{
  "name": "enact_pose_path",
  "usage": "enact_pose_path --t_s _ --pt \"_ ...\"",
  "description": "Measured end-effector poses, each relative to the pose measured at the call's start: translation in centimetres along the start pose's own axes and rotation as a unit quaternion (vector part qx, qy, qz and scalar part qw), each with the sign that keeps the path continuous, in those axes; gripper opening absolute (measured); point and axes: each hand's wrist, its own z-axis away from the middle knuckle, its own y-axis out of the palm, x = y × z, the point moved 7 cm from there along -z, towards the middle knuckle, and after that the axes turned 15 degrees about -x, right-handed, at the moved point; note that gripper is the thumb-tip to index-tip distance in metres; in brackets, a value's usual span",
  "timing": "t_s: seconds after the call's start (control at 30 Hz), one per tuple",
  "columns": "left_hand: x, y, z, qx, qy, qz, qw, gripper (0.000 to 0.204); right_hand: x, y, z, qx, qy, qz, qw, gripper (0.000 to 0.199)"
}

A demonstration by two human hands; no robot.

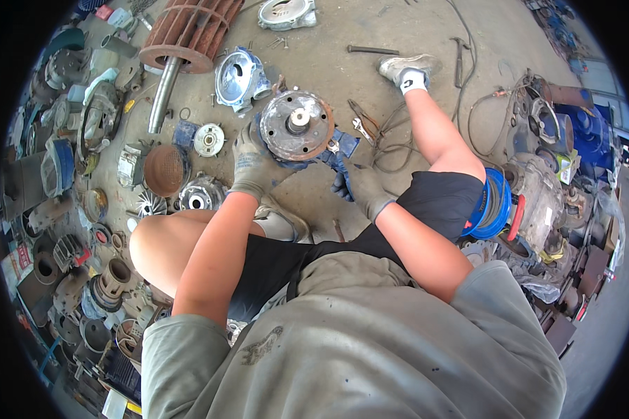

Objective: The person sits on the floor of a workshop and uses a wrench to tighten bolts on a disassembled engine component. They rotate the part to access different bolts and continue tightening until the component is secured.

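Note:
In front of me stands a round, rusty-rimmed motor-like part (278, 127) with a bare shaft end facing up and bolt holes around its flange. My left hand (251, 162), in a grey work glove with a blue-coated palm, rests against its left side with fingers extended. At the lower right of the flange, my gloved right hand (365, 187) closes around a slim hand tool (333, 146) whose metal head touches the rim. Its kind is hard to make out, since fingers cover most of it. Pliers (363, 115) and an adjustable wrench (361, 130) lie just to the right.
A blue-and-silver end cover (237, 78) and a rusty rotor (189, 35) with a long shaft lie beyond. A hammer (459, 61), a bar (372, 50) and cable (398, 157) are at right. A blue cable reel (493, 202) sits beside my thigh. Piled parts line both sides.

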Motion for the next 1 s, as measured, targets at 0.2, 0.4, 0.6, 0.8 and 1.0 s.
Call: enact_pose_path --t_s 0.2,0.4,0.6,0.8,1.0 --pt "-0.1 0.2 -0.1 -0.022 0.031 0.010 0.999 0.139 5.3 -3.2 0.7 -0.009 -0.261 0.254 0.931 0.058" --pt "-0.7 -0.2 0.1 -0.029 0.042 0.016 0.999 0.139 10.8 -3.4 -3.2 0.115 -0.288 0.482 0.820 0.068" --pt "-1.1 -0.3 0.7 -0.053 0.041 0.009 0.998 0.139 12.0 -2.3 -4.6 0.171 -0.232 0.543 0.789 0.063" --pt "-1.4 -0.2 0.6 -0.074 0.040 0.017 0.996 0.139 11.7 -2.8 -3.3 0.105 -0.320 0.522 0.783 0.057" --pt "-1.2 -0.6 0.8 -0.083 0.041 0.030 0.995 0.139 11.6 -3.0 -3.0 0.055 -0.328 0.550 0.766 0.056"
